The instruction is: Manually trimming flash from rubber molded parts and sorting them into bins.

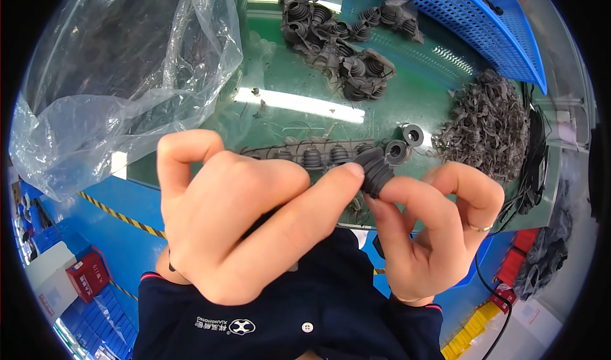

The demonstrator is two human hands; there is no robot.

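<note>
Both my hands are raised close to the camera over a green table. My left hand and my right hand pinch the same small black ribbed rubber boot between thumbs and fingertips. Just behind it, a row of joined black rubber boots lies on the table, with two loose ring-shaped pieces at its right end. My right hand wears a ring.
A pile of black rubber boots lies farther back. A heap of dark rubber trimmings sits at the right. A blue perforated plastic basket stands at the back right, a large clear plastic bag at the left.
</note>
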